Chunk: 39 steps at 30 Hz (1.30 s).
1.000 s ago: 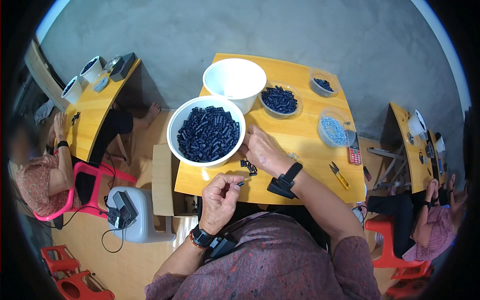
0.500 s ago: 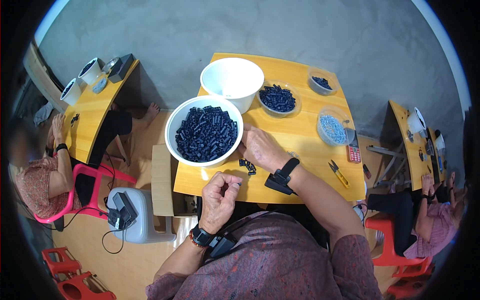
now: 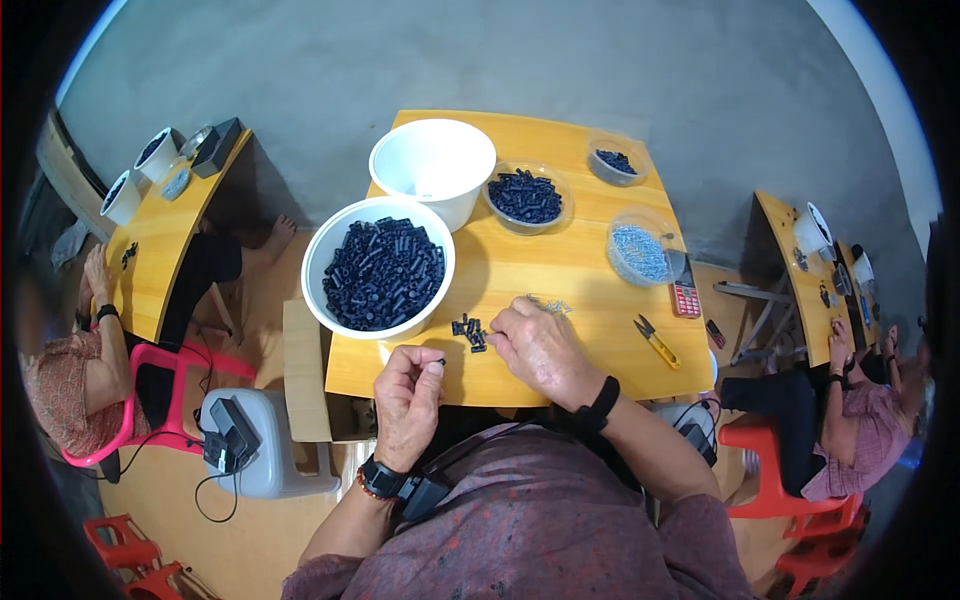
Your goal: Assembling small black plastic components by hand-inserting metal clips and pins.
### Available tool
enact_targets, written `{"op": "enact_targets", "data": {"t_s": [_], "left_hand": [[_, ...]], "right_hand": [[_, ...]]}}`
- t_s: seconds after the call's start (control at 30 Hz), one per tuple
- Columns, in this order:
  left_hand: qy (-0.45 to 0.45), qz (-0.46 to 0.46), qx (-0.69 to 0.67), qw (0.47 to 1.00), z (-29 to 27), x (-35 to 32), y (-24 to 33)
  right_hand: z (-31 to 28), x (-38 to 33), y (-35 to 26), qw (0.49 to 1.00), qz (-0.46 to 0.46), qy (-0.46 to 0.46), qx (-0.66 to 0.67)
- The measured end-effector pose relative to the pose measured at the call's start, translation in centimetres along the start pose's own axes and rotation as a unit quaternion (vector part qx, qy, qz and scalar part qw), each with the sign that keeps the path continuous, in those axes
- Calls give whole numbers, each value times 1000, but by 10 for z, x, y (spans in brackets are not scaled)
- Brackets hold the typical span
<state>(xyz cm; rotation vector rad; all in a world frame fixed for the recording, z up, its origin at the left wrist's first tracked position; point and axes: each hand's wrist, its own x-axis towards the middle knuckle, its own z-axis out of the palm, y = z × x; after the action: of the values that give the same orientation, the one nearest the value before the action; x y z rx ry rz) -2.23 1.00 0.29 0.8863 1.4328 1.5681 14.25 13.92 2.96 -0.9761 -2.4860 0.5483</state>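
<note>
My left hand [image 3: 408,405] is at the table's front edge, thumb and forefinger pinched on a small black plastic piece [image 3: 441,362]. Just to the right, my right hand [image 3: 540,352] hovers low over the wood with its fingers drawn together; whatever they hold, if anything, is hidden. Between the hands lies a loose cluster of black cylindrical parts [image 3: 470,330]. Small silver screw-like pieces [image 3: 550,306] are scattered beyond my right hand. A white bucket [image 3: 313,262] heaped with black cylindrical parts stands to the left, beyond my left hand.
Another white bucket [image 3: 385,165] stands behind. Clear tubs hold black parts [image 3: 525,197], smaller dark pieces [image 3: 615,162] and bluish-silver pieces [image 3: 640,252]. Yellow-handled snips [image 3: 660,345] and a red keypad device [image 3: 686,300] lie at right. People sit at side tables [image 3: 165,270].
My right hand has come away from the side of the filled bucket, moving nearer to me beside the loose black parts. My left hand keeps its pinch. The whole view has shifted slightly.
</note>
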Motion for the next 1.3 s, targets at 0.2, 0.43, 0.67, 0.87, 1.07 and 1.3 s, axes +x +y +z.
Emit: {"op": "enact_targets", "data": {"t_s": [0.2,0.43,0.67,0.87,1.07,1.3], "left_hand": [[10,12,0,1000,1,1,-2],[-8,27,-8,1000,9,-1,-4],[-15,11,-10,1000,8,-3,-4],[-24,12,-10,1000,8,-2,-2],[-21,7,-22,1000,7,-2,-8],[-22,7,-8,1000,9,-3,-7]], "right_hand": [[-29,-19,35,993,-18,105,60],[-35,-34,56,991,28,119,53],[-22,-26,43,996,15,87,16],[-21,-30,45,996,7,77,-35],[-22,-34,46,996,-2,67,53],[-21,-35,38,999,-12,47,24]]}}
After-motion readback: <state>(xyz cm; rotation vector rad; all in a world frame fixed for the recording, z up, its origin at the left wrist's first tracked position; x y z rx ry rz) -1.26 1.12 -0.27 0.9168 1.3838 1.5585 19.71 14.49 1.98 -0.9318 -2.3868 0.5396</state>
